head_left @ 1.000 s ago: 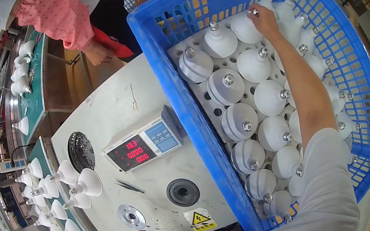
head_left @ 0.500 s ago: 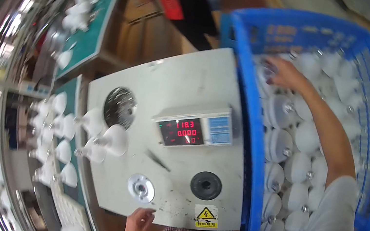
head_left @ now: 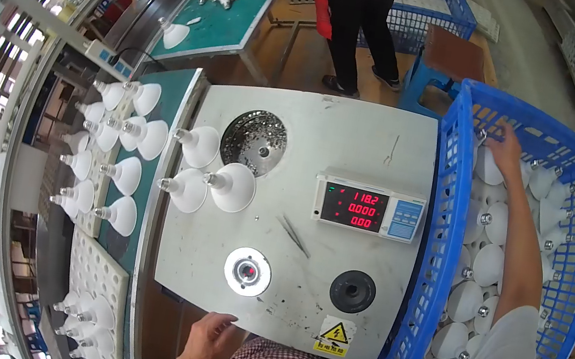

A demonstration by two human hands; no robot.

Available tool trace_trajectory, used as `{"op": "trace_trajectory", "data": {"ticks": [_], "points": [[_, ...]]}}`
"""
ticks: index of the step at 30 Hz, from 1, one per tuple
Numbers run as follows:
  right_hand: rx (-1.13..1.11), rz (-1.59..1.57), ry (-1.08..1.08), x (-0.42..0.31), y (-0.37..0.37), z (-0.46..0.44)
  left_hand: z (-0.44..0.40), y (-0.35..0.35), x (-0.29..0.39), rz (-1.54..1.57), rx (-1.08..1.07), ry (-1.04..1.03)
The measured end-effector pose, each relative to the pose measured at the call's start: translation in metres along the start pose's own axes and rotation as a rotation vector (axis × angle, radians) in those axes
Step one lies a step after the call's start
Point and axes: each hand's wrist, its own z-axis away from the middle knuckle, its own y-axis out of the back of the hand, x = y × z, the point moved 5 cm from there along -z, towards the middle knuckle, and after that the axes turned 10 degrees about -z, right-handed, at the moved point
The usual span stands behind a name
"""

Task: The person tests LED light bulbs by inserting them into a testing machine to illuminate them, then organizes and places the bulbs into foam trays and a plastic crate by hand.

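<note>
My right hand (head_left: 505, 147) reaches into the blue plastic crate (head_left: 442, 207) of white light bulbs, its fingers around the metal screw base of a bulb (head_left: 488, 167) in the near corner. My left hand (head_left: 207, 340) is at the front edge of the white machine top (head_left: 310, 137), fingers curled together with nothing in them. The nearest thing to it is a round metal socket (head_left: 248, 272) with a red spot at its centre. A black round fitting (head_left: 352, 291) sits further right. Three bulbs (head_left: 231, 186) lie at the machine's left edge, beside a round recess of small metal bits (head_left: 257, 136).
A meter (head_left: 367, 209) with red digits and a pair of tweezers (head_left: 293, 234) lie on the machine top. Several bulbs (head_left: 125, 175) stand on the left bench. Across a green table (head_left: 205, 38), another person (head_left: 346, 21) stands near a blue stool (head_left: 428, 81).
The view has swung, so the machine and crate sit lower and further right. My right hand is still at the crate's far left corner; my left hand stays by the machine's front edge.
</note>
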Motion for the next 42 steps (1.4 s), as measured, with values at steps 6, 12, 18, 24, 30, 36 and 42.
{"op": "trace_trajectory", "data": {"ticks": [6,12,18,24,30,36,42], "points": [[0.140,-0.319,-0.197,-0.130,0.040,0.000,0.039,0.036,-0.051,0.034,0.192,0.025],[-0.319,-0.684,-0.103,-0.321,-0.046,0.085,0.095,0.091,-0.111,0.035,0.444,-0.119],[-0.857,-0.757,-0.157,-0.500,-0.160,0.231,0.241,0.169,-0.263,-0.034,1.053,0.350],[-1.273,-0.792,-0.004,-0.680,-0.229,0.334,0.348,0.186,-0.393,-0.044,1.318,0.806],[-1.471,-0.690,0.544,-0.812,-0.231,0.412,0.301,0.169,-0.451,0.202,1.276,0.683],[-1.422,-0.683,0.684,-0.904,-0.250,0.443,0.296,0.168,-0.454,0.434,1.281,0.554],[-1.253,-0.673,0.948,-0.935,-0.280,0.469,0.333,0.144,-0.442,0.370,1.333,0.633]]}}
